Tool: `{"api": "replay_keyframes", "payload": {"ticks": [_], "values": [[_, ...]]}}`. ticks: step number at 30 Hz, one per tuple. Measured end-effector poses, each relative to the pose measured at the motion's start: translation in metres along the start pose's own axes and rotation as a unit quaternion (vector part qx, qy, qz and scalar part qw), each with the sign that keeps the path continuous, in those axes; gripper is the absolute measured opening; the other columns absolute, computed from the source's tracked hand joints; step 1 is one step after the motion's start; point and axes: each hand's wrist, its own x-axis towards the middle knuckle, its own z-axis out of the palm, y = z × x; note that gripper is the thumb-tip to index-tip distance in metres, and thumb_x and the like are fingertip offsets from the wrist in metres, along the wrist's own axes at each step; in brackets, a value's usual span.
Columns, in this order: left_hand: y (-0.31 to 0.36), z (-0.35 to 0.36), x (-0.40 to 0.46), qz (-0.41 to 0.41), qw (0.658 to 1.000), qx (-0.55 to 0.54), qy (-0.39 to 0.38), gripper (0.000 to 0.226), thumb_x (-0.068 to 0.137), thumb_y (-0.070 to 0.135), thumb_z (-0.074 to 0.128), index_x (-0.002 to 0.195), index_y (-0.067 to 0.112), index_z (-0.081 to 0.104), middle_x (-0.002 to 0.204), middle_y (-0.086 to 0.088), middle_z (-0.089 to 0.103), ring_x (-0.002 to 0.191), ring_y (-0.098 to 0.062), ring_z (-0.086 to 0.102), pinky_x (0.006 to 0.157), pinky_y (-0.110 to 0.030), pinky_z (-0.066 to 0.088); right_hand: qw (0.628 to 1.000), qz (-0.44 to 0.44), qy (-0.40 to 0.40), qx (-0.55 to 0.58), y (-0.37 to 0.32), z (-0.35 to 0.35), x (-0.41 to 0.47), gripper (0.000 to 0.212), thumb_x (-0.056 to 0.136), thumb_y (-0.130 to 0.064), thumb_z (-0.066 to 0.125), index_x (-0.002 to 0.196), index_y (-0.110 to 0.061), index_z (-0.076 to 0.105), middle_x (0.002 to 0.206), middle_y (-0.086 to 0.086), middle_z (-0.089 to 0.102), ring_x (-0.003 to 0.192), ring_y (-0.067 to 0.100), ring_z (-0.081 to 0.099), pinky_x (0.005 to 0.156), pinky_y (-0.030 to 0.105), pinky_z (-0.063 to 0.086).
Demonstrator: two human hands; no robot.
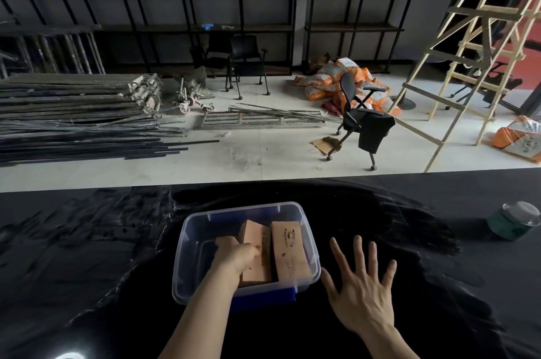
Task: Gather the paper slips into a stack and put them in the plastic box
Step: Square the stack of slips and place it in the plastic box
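On the dark surface [87,270], the right grip [361,285] lies released, fingers spread, just right of the box [187,241]. The left grip [237,254] reaches into the box, curled over the slips [256,253]; whether it clasps them I cannot tell. A second stack [289,250] stands beside, farther right.

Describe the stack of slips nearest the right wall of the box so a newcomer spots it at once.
Start at the clear plastic box in the middle of the black table. Inside it lie stacks of tan paper slips; the one meant is the right-hand stack, beside the box's right wall. Unlike its neighbour under the left hand, it lies untouched, its printed top fully visible.
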Motion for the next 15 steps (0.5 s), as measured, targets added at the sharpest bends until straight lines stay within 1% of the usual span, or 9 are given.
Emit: {"api": "replay_keyframes", "payload": {"ticks": [2,3,4,6,8,9,11,13,15], "values": [[0.003,0.003,-0.002,0.004,0.999,0.047,-0.001,0.087,0.092,0.025,0.071,0.157,0.003,0.018,0.134,-0.018,0.061,0.112,-0.031,0.063,0.086,-0.039,0.053,1.0,0.002,-0.001,0.0,0.0,0.002,0.001,0.077,0.09,-0.082,0.008,0.157,-0.048,-0.008,0.172,0.007,-0.01,0.156,0.034,-0.019,0.122,0.07,-0.005],[0.006,0.003,-0.004,0.007,0.996,0.086,0.006,0.089,0.092,0.031,0.07,0.157,0.003,0.016,0.136,-0.018,0.061,0.118,-0.033,0.062,0.091,-0.039,0.053,1.0,0.002,-0.001,-0.001,0.001,0.003,0.001,0.077,0.09,-0.082,0.008,0.157,-0.048,-0.008,0.172,0.007,-0.01,0.156,0.034,-0.019,0.122,0.07,-0.005],[0.007,0.002,-0.005,0.016,0.991,0.135,0.015,0.087,0.09,0.039,0.069,0.154,0.005,0.021,0.136,-0.016,0.061,0.121,-0.034,0.061,0.094,-0.041,0.054,1.0,0.003,0.003,-0.002,0.0,0.003,0.001,0.077,0.089,-0.082,0.007,0.157,-0.048,-0.007,0.173,0.007,-0.009,0.156,0.034,-0.018,0.122,0.07,-0.004],[0.007,-0.002,-0.005,0.035,0.969,0.244,0.028,0.083,0.081,0.057,0.063,0.146,0.01,0.041,0.135,-0.013,0.062,0.122,-0.034,0.06,0.098,-0.045,0.055,1.0,0.003,0.015,0.002,0.0,0.005,0.001,0.079,0.088,-0.084,0.003,0.158,-0.048,-0.001,0.173,0.008,-0.004,0.157,0.034,-0.014,0.122,0.07,-0.002],[0.005,-0.005,-0.007,0.054,0.948,0.311,0.025,0.075,0.081,0.067,0.057,0.137,0.017,0.057,0.138,-0.011,0.057,0.123,-0.032,0.06,0.098,-0.045,0.054,1.0,0.003,0.021,0.005,0.001,0.007,0.001,0.083,0.084,-0.085,-0.005,0.158,-0.048,0.003,0.172,0.008,-0.001,0.157,0.034,-0.012,0.122,0.071,-0.002],[0.004,-0.006,-0.008,0.065,0.944,0.324,0.024,0.071,0.083,0.069,0.055,0.133,0.018,0.061,0.136,-0.009,0.059,0.119,-0.03,0.062,0.096,-0.044,0.055,1.0,0.003,0.019,0.005,0.001,0.008,0.001,0.085,0.082,-0.085,-0.008,0.158,-0.048,0.002,0.172,0.008,-0.002,0.157,0.034,-0.013,0.122,0.07,-0.002],[0.003,-0.007,-0.011,0.082,0.949,0.303,0.031,0.064,0.088,0.068,0.055,0.123,0.015,0.062,0.113,-0.003,0.067,0.104,-0.025,0.068,0.088,-0.039,0.057,1.0,0.002,0.022,0.007,0.002,0.008,0.002,0.086,0.08,-0.085,-0.012,0.158,-0.048,0.0,0.172,0.007,-0.005,0.156,0.034,-0.015,0.122,0.07,-0.003],[0.002,-0.006,-0.013,0.1,0.954,0.279,0.036,0.048,0.094,0.058,0.057,0.114,0.015,0.06,0.092,0.004,0.063,0.089,-0.02,0.065,0.078,-0.033,0.054,1.0,0.002,0.02,0.002,0.002,0.008,0.002,0.087,0.079,-0.084,-0.015,0.157,-0.049,-0.003,0.172,0.007,-0.006,0.156,0.033,-0.016,0.122,0.07,-0.004],[0.002,-0.003,-0.016,0.114,0.955,0.273,0.034,0.038,0.097,0.05,0.059,0.113,0.015,0.062,0.09,0.006,0.062,0.082,-0.016,0.059,0.072,-0.029,0.047,1.0,0.002,0.017,0.001,0.002,0.009,0.002,0.088,0.077,-0.084,-0.017,0.157,-0.049,-0.005,0.172,0.007,-0.008,0.156,0.033,-0.017,0.122,0.07,-0.005]]}}
